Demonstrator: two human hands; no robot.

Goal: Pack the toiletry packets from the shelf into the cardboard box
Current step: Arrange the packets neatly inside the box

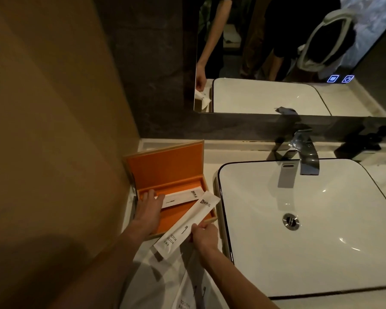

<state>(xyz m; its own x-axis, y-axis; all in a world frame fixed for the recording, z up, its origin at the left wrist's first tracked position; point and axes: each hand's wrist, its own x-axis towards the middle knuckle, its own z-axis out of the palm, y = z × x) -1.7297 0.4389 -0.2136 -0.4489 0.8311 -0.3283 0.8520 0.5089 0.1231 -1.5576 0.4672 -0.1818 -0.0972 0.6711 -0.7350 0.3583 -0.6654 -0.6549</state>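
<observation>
With fingers (195, 229) of the right hand (205, 237) pinched the near end of a toothbrush packet (187, 221), slanted over the near rim of the cardboard box (165, 168), likely for sliding in, and with the left hand (147, 210) laid flat, straight-fingered, seemingly steadied the packet already inside (181, 197).

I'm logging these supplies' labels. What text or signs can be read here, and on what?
"OTH" over "USH", first letters out of sight: on the held packet, pinched by the right hand; its logo and small print are blurred.
"TOOTH" over "BRU", cut by the frame edge: on the bottom packet.
On the boxed packet, under the left hand: print too blurred to read.
On the mirror: two blue lit icons, one a power sign; no words.
</observation>
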